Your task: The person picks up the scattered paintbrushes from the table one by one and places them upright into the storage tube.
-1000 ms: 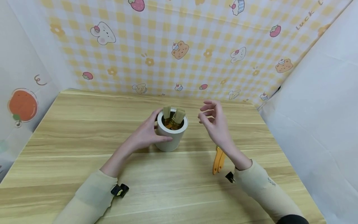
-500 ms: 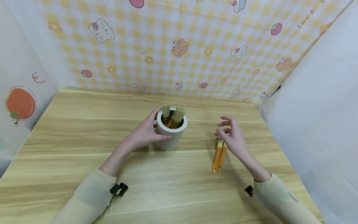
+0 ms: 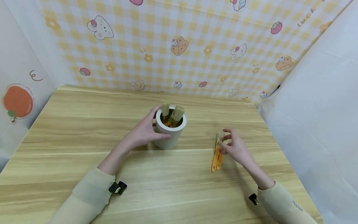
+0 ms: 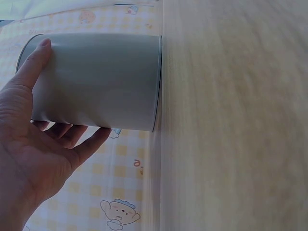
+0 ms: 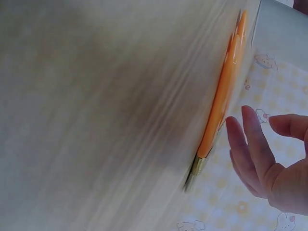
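My left hand (image 3: 141,132) grips a pale grey-white cylindrical holder (image 3: 167,138) standing upright on the table, thumb in front and fingers behind. In the left wrist view the thumb and fingers (image 4: 96,144) span the holder's smooth side (image 4: 103,82). Several paintbrushes (image 3: 176,116) stand inside it, bristles up; their handles are mostly hidden. To the right, two orange-handled paintbrushes (image 3: 215,158) lie side by side. My right hand (image 3: 237,147) hovers over their bristle ends, fingers loosely bent with a gap to the thumb. The right wrist view shows that hand (image 5: 269,163) apart from an orange handle (image 5: 224,91).
The wood-grain table (image 3: 156,186) reaches back to a yellow checked cloth (image 3: 134,37) with cartoon prints. White sheets (image 3: 316,102) hang at both sides. Small black devices (image 3: 118,188) sit at the sleeve cuffs.
My right hand has moved away from beside the holder, rightward and toward me, and come down to the two lying paintbrushes. The left hand keeps its grip on the holder.
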Action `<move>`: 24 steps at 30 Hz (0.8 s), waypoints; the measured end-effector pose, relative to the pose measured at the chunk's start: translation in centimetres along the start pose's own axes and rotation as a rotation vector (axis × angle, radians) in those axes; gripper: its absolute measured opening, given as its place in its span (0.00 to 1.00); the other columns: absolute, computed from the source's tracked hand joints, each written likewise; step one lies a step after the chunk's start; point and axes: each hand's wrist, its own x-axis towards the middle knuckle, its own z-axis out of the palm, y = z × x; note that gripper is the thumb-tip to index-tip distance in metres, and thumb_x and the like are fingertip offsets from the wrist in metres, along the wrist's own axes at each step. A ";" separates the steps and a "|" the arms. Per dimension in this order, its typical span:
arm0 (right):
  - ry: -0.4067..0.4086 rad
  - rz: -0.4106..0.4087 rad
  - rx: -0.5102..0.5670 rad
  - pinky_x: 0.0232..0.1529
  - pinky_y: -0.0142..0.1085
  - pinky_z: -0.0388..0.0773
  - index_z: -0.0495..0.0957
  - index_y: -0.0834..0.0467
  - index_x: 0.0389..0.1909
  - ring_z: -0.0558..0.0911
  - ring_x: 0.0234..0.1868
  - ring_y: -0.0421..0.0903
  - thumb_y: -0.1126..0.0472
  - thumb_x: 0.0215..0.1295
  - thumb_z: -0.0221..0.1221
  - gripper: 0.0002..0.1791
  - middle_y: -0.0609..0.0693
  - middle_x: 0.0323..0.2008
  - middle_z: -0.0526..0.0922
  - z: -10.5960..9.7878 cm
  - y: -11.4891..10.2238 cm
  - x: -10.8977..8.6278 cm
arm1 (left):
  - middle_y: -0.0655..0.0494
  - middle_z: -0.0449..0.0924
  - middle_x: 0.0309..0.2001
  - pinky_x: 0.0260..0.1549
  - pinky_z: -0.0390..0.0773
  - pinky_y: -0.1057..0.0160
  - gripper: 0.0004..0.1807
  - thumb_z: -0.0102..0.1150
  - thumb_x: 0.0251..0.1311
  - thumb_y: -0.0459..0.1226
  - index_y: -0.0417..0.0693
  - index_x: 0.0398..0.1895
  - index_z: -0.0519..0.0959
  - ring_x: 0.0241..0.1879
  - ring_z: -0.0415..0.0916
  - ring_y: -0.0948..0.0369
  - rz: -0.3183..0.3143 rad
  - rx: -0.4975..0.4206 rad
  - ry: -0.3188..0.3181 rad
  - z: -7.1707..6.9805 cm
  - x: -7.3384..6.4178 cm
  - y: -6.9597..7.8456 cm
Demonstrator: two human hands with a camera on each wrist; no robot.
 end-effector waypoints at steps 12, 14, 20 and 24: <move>-0.044 -0.004 -0.105 0.37 0.37 0.90 0.54 0.68 0.76 0.90 0.38 0.52 0.69 0.65 0.66 0.43 0.75 0.62 0.74 0.8 0.4 0.1 | 0.48 0.57 0.80 0.68 0.74 0.35 0.66 0.82 0.48 0.49 0.68 0.83 0.43 0.72 0.68 0.36 0.010 0.014 0.000 0.0 0.0 0.0; -0.046 -0.017 -0.140 0.37 0.36 0.90 0.55 0.68 0.76 0.89 0.40 0.52 0.68 0.63 0.68 0.44 0.74 0.62 0.74 1.0 0.3 0.2 | 0.48 0.57 0.80 0.68 0.74 0.35 0.66 0.82 0.48 0.49 0.67 0.83 0.44 0.72 0.68 0.36 0.011 0.012 0.000 0.0 0.0 0.0; -0.029 -0.057 -0.258 0.37 0.37 0.88 0.59 0.66 0.75 0.88 0.41 0.52 0.65 0.56 0.74 0.48 0.70 0.60 0.76 1.6 0.1 0.6 | 0.47 0.56 0.80 0.68 0.73 0.35 0.66 0.82 0.48 0.48 0.67 0.83 0.43 0.72 0.68 0.35 0.009 0.005 -0.002 -0.1 -0.1 0.2; -0.015 -0.065 -0.304 0.39 0.40 0.88 0.60 0.65 0.75 0.88 0.40 0.52 0.64 0.54 0.76 0.50 0.71 0.61 0.74 1.9 0.0 0.8 | 0.46 0.55 0.81 0.69 0.72 0.36 0.67 0.83 0.47 0.49 0.67 0.83 0.43 0.72 0.67 0.34 0.015 -0.002 -0.001 0.0 0.0 0.0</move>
